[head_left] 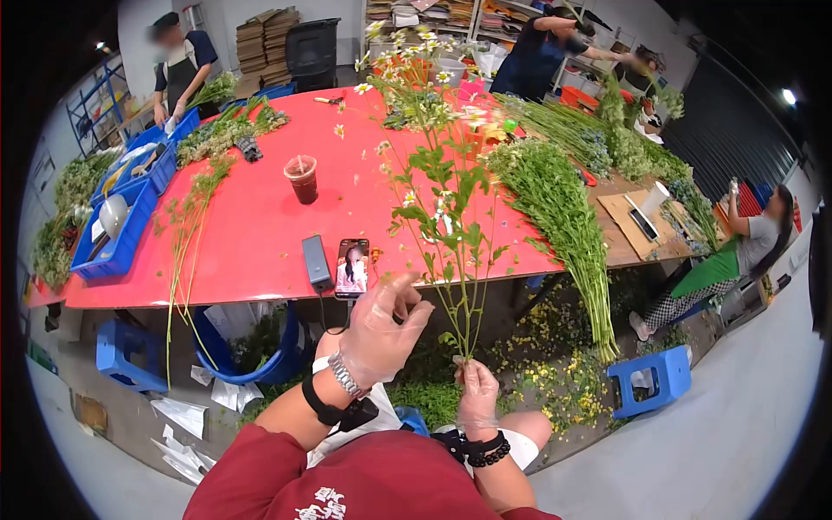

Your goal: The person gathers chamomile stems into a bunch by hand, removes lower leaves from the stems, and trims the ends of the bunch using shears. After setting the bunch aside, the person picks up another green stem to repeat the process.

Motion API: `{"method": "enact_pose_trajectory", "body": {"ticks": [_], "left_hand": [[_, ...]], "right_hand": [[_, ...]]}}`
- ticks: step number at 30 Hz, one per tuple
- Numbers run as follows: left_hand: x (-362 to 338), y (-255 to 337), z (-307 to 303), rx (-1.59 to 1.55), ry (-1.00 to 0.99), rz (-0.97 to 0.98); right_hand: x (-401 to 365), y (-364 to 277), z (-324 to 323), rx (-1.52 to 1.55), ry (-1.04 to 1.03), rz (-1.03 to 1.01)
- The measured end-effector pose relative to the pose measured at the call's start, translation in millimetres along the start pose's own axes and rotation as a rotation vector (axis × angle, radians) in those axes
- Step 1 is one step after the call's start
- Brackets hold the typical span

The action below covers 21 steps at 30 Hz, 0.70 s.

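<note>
At the far left, blue crates (121, 234) sit on the edge of a long red table (251, 225), with cut greenery (227, 130) lying beside them. Further along the table stand a plastic cup of iced drink (302, 178), a dark power bank (316, 262) and a lit phone (352, 268), the last two near the front edge.

Just below the phone, the person's left hand (379, 334) is raised in a clear glove, a metal watch at the wrist. Its thumb and forefinger curl close together beside the lower leaves; whether they pinch a leaf cannot be told.

To its right the right hand (477, 394), also gloved, is closed around the bottom of a few chamomile stems (455, 251) and holds them upright in front of the table – small white flowers at the top.

Further right, a thick bundle of green stems (568, 234) hangs over the table edge above a blue stool (654, 377), and a seated person (737, 256) is at the far right.
</note>
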State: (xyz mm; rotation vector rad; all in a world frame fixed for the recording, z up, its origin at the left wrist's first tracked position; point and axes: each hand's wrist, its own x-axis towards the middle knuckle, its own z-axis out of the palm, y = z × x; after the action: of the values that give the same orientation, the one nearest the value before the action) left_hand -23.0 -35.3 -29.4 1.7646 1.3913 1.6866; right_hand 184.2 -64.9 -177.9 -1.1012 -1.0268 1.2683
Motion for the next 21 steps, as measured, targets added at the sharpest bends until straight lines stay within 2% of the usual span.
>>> {"method": "enact_pose_trajectory", "body": {"ticks": [2, 5, 6, 9, 11, 13, 14, 15, 17, 18, 19, 21], "left_hand": [[11, 2, -1, 0.137, 0.077, 0.138], [19, -4, -1, 0.186, 0.015, 0.153], [19, -6, 3, 0.081, 0.018, 0.155], [11, -8, 9, 0.079, -0.029, 0.118], [8, -4, 10, 0.052, -0.101, 0.041], [3, -7, 13, 0.173, -0.298, 0.202], [1, -5, 12, 0.124, -0.473, 0.071], [-2, -7, 11, 0.124, -0.474, 0.071], [-7, -10, 9, 0.217, -0.419, 0.214], [-4, -1, 6, 0.170, -0.275, 0.193], [2, 6, -1, 0.145, -0.252, 0.095], [7, 11, -2, 0.054, -0.016, 0.034]], "right_hand": [[-1, 1, 0, 0.008, -0.028, 0.006], [-1, -2, 3, -0.003, -0.043, 0.004], [-1, -2, 3, -0.011, -0.048, -0.001], [0, -3, 2, -0.036, -0.055, -0.006], [-2, -3, 1, -0.053, -0.055, 0.000], [-1, -1, 2, -0.055, -0.046, -0.025], [-1, -1, 2, -0.055, -0.045, -0.025], [-1, -1, 1, -0.024, -0.050, -0.013], [-1, 0, -1, 0.007, -0.054, 0.000], [-1, 1, -3, -0.001, -0.049, -0.003], [-1, 1, -3, -0.008, -0.044, -0.005], [-2, -1, -3, -0.013, -0.050, -0.004]]}}
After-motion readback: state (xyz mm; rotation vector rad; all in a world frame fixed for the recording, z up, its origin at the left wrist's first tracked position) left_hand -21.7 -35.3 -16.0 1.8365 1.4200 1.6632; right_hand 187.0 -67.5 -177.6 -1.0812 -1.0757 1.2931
